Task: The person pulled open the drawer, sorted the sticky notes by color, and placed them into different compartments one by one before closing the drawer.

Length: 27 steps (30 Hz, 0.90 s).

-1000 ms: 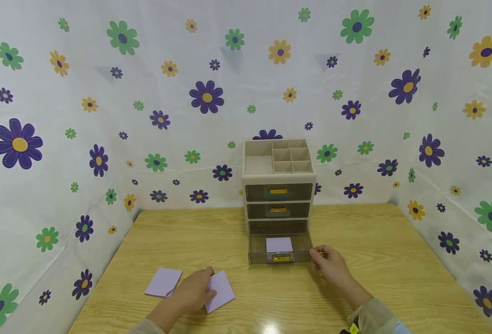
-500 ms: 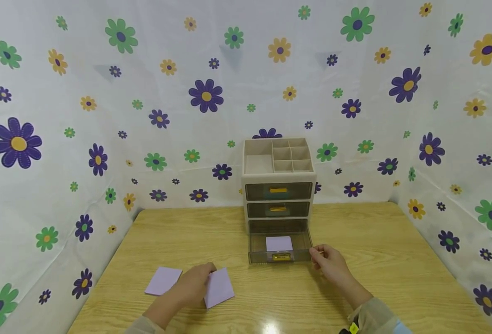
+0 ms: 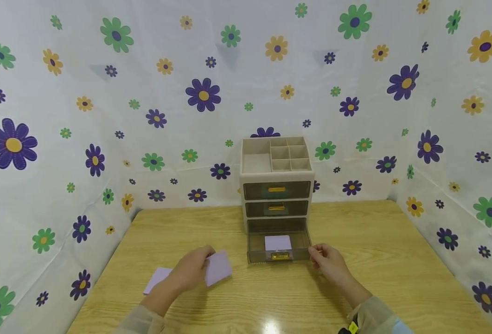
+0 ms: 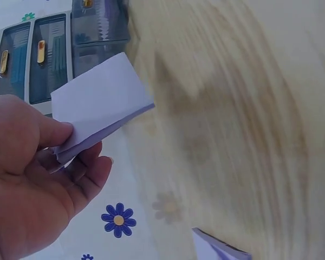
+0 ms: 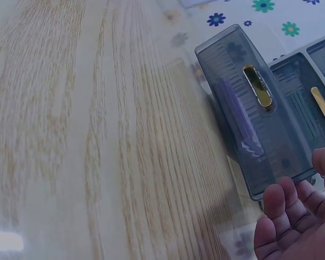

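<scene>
My left hand (image 3: 191,269) pinches a light purple sticky note pad (image 3: 218,268) between thumb and fingers, held up off the table. In the left wrist view the pad (image 4: 100,97) is tilted, with its sheets parting slightly along the lower edge. A second purple pad (image 3: 157,279) lies on the table, partly covered by my left forearm. The bottom drawer (image 3: 300,241) of a small desk organizer is pulled out, with another purple pad (image 3: 277,242) lying inside. My right hand (image 3: 331,265) holds the drawer's front right corner between thumb and fingers.
The beige organizer (image 3: 242,195) stands at the back of the wooden table (image 3: 179,227). Its top has open compartments; its two upper drawers are closed and show bluish contents. Flower-printed white cloth (image 3: 229,120) encloses the back and both sides.
My left hand has lifted the pad off the table and carried it slightly upward in view. My right hand has stayed at the drawer's corner.
</scene>
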Motion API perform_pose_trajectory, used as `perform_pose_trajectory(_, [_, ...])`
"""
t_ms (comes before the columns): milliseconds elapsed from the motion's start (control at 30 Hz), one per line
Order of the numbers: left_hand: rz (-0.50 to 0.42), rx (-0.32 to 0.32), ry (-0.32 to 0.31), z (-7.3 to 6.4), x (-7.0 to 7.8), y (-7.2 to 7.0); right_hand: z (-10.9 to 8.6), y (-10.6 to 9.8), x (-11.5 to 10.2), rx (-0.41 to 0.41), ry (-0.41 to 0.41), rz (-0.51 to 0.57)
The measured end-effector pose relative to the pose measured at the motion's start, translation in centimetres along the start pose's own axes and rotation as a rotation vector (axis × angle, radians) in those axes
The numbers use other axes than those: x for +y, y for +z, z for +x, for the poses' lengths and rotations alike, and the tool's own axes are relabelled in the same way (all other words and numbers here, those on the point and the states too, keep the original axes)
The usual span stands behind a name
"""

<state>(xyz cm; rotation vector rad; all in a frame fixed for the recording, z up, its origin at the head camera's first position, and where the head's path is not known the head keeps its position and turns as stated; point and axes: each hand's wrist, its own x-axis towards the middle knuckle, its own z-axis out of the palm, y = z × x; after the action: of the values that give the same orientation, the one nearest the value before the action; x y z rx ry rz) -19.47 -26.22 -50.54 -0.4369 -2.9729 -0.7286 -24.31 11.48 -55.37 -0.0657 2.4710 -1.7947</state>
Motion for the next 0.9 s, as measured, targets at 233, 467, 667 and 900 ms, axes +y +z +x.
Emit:
perform_pose_trajectory(233, [0.027,0.119,0.049,2.0,0.8,-1.4,-0.1,0.0,-0.1,0.009,0.001,0.005])
perform_pose_trajectory(467, [-0.008,0.165,0.106,4.1,2.3,-2.2,-0.1,0.0,0.0,0.009,0.015,0.008])
perform_pose_trajectory(667, [-0.065,0.157,0.114,5.8,3.5,-2.2,-0.1,0.0,0.1,0.010,0.017,0.002])
perform_pose_trajectory(900, [-0.079,0.156,0.117,8.1,4.9,-1.8,0.0,-0.2,0.2,-0.003,0.013,-0.009])
